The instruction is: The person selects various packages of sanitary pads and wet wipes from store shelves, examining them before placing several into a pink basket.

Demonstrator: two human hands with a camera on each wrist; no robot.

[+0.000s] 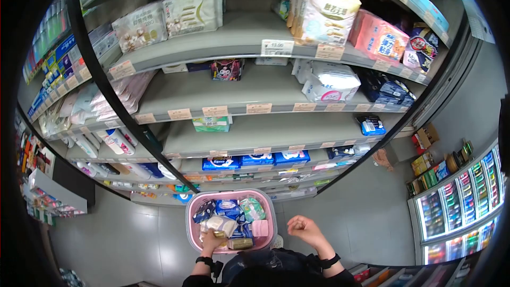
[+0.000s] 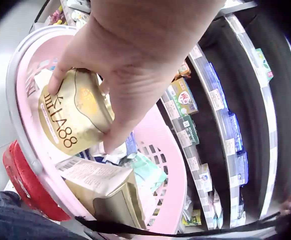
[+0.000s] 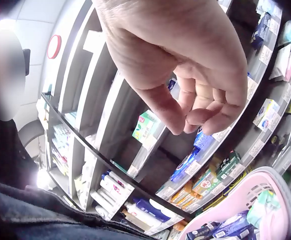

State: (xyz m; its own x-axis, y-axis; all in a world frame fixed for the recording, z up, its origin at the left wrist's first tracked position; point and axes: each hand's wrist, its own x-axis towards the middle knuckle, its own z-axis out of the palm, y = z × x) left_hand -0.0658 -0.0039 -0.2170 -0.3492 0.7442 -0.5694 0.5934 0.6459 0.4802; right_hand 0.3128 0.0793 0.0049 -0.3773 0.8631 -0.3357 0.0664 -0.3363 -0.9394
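My left hand [image 1: 211, 242] reaches into the pink shopping basket [image 1: 189, 222] and grips a gold package [image 2: 68, 112] printed "LA88", thumb on one side and fingers on the other. Beside it in the basket lies a second gold box [image 1: 240, 243], its pale printed side facing up in the left wrist view. Blue packs [image 1: 227, 208], a green pack [image 1: 252, 209], a white pack [image 1: 225, 225] and a pink pack [image 1: 260, 228] fill the rest. My right hand [image 1: 307, 230] hangs in the air right of the basket, fingers loosely curled, holding nothing.
Store shelves [image 1: 239, 127] with packaged goods and price tags curve around in front, behind the basket. Bright glass-front drink coolers [image 1: 457, 196] stand at the right. Grey tiled floor [image 1: 340, 202] lies around the basket. A red object [image 2: 30, 182] is beside the basket.
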